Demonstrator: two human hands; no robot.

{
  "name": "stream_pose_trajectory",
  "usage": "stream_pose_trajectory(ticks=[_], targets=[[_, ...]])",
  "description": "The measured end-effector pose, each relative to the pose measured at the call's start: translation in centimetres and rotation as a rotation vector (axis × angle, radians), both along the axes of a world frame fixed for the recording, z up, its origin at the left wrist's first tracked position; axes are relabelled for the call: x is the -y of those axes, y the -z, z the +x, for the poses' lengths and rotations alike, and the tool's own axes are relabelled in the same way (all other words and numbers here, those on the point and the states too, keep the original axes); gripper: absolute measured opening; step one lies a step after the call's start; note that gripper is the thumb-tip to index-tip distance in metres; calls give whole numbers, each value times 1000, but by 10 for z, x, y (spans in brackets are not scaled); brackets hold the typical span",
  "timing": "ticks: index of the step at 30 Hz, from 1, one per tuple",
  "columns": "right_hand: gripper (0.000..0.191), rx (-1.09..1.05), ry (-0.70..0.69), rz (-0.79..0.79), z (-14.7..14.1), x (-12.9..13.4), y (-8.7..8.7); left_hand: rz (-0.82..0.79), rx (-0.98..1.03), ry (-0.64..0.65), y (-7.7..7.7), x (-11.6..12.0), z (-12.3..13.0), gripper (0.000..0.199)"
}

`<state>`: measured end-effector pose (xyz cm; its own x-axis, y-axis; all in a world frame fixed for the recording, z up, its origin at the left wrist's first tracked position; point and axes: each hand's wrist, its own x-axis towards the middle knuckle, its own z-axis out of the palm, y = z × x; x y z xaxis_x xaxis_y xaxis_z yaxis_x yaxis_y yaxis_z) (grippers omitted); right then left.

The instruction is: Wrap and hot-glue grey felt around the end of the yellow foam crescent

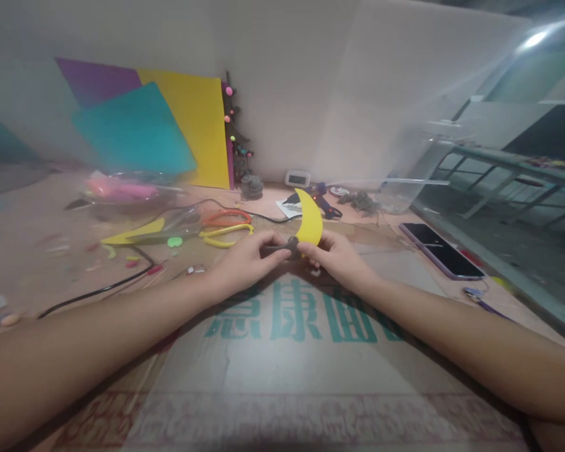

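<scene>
The bench point(82, 270) spreads across my feed, with printed cardboard point(287, 370) flat on its near part. At the back I see a yellow sheet point(193, 125) upright, partly behind a teal sheet point(132, 135). Both hands meet over the cardboard's far part: the left hand point(254, 257) grips a dark piece, the right hand point(336, 254) pinches a crescent. The phone point(440, 251) lies to my right, scissors point(207, 236) just beyond the left hand. The yellow crescent point(313, 216) stands upright above the fingers, its lower end beside the small dark piece point(292, 246).
</scene>
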<state>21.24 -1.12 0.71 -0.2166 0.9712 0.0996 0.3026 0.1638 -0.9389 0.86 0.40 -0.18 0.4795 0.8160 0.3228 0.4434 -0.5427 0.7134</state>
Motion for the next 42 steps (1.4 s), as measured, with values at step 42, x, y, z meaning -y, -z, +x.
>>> stream_pose_trajectory(ticks=[42], targets=[[43,-38,1,-47,-3,4,-9,17,21,20,0,0,0,22]])
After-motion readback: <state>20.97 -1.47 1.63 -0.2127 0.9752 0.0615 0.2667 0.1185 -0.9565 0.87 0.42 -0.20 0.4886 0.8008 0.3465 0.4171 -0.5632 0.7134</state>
